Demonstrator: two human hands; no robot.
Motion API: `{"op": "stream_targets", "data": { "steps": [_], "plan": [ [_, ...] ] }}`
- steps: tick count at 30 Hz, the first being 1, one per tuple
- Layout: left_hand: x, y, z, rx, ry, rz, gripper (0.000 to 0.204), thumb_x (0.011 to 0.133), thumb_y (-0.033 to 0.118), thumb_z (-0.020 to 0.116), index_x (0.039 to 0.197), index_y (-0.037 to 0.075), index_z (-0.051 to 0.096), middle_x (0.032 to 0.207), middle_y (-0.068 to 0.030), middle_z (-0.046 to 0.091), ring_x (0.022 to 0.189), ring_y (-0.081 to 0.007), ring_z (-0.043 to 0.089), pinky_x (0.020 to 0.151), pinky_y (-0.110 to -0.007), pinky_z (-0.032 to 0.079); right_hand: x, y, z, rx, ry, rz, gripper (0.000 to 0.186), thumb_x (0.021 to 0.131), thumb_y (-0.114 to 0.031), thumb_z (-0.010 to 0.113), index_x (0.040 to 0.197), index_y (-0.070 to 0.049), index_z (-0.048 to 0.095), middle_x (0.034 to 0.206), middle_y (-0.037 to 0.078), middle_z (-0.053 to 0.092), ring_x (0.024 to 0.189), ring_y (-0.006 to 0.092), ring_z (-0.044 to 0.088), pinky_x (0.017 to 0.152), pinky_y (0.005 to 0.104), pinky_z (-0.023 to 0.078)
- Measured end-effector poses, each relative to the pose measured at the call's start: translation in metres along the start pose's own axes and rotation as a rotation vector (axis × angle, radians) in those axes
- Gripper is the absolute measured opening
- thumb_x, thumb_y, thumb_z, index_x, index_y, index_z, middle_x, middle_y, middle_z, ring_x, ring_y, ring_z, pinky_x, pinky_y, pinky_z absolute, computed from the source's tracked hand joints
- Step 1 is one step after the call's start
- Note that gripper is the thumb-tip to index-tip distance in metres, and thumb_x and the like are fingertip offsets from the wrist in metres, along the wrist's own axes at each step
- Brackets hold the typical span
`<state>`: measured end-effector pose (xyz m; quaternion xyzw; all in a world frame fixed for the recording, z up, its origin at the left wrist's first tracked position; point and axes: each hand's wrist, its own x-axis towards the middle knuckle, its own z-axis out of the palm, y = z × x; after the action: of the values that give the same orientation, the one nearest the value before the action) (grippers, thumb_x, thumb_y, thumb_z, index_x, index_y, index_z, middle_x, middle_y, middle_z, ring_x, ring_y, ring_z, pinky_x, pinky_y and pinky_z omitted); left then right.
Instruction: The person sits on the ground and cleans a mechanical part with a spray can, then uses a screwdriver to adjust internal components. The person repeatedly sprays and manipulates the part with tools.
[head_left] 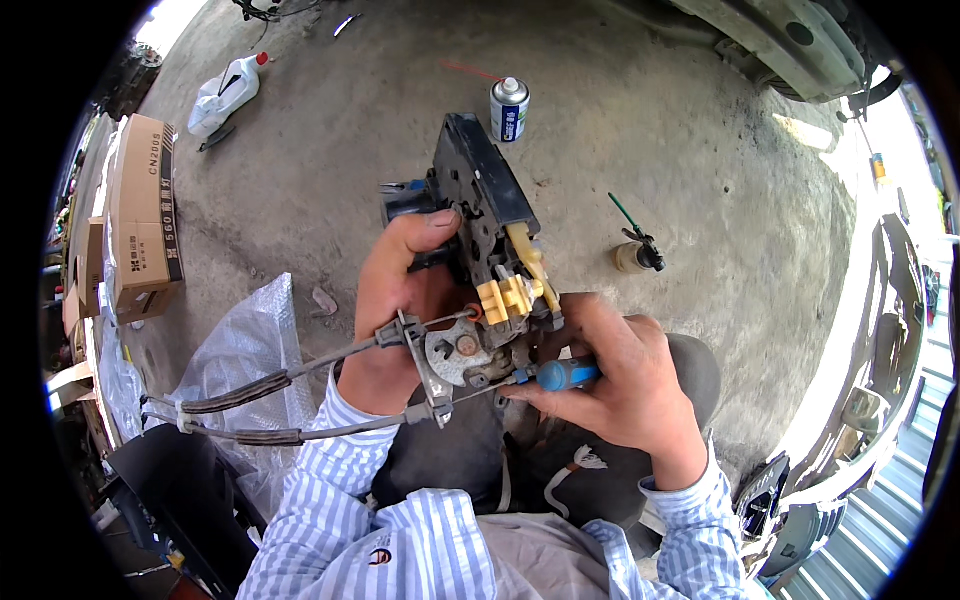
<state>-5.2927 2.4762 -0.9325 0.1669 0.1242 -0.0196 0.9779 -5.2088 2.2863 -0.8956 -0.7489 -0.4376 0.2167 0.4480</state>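
A car door latch (pixel 487 190), with a black housing, yellow plastic pieces and a grey metal lever plate, is held up in front of my knees. My left hand (pixel 390 275) grips it from the left, thumb pressed on the black housing. Two sheathed cables (pixel 270 437) run from its metal bracket toward the left. Closed around a blue-handled screwdriver (pixel 566 375), my right hand (pixel 640 390) is at the latch's lower right. The tool's tip is near the cable end by the lever plate; whether it touches is too small to tell.
On the concrete floor stand a spray can (pixel 510 112) and a small oiler bottle with a green spout (pixel 632 257). A white jug (pixel 228 98) lies far left, above cardboard boxes (pixel 145 220). Bubble wrap (pixel 245 360) spreads beside my left arm. Car body parts (pixel 780 50) are at upper right.
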Motion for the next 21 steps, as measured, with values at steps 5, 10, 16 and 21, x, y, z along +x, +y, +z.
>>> {"op": "stream_targets", "data": {
  "steps": [5,10,16,21],
  "plan": [
    [0.0,0.005,-0.007,0.028,-0.082,0.006,0.047,0.099,0.034,0.046,0.131,0.001,0.05,0.12,-0.0177,0.064,0.108,-0.0282,0.065,0.098,-0.042,0.052,0.004,0.002,0.002,0.138,0.011,0.034,0.051,0.076,-0.028,0.086,0.109,-0.001,0.059,0.071,0.013,0.065,0.06,0.0305,0.067,0.054,0.0343,0.049],
    [-0.005,-0.007,-0.029,0.323,-0.109,0.243,0.05,0.099,0.021,0.057,0.142,0.009,0.033,0.136,-0.0187,0.05,0.122,-0.0292,0.056,0.103,-0.045,0.049,0.005,-0.001,0.0,0.13,-0.019,0.086,0.052,0.075,-0.025,0.088,0.105,0.0,0.054,0.071,0.006,0.063,0.061,0.0137,0.06,0.056,0.0261,0.044],
    [-0.002,-0.001,0.026,0.165,0.341,0.127,0.048,0.099,0.043,0.042,0.116,0.003,0.061,0.102,-0.0149,0.069,0.09,-0.0223,0.069,0.079,-0.036,0.058,0.003,0.001,0.0,0.194,0.061,0.125,0.042,0.079,-0.023,0.084,0.107,-0.001,0.063,0.07,0.006,0.062,0.059,0.015,0.058,0.056,0.0275,0.044],
    [-0.006,0.001,0.021,0.063,0.219,0.123,0.049,0.101,0.043,0.041,0.127,0.004,0.057,0.109,-0.0191,0.068,0.096,-0.0239,0.069,0.084,-0.036,0.057,-0.005,0.0,-0.013,0.68,0.609,-0.028,0.039,0.1,-0.031,0.051,0.091,0.006,0.058,0.069,0.01,0.052,0.052,0.011,0.047,0.047,0.0252,0.038]
  ]
}}
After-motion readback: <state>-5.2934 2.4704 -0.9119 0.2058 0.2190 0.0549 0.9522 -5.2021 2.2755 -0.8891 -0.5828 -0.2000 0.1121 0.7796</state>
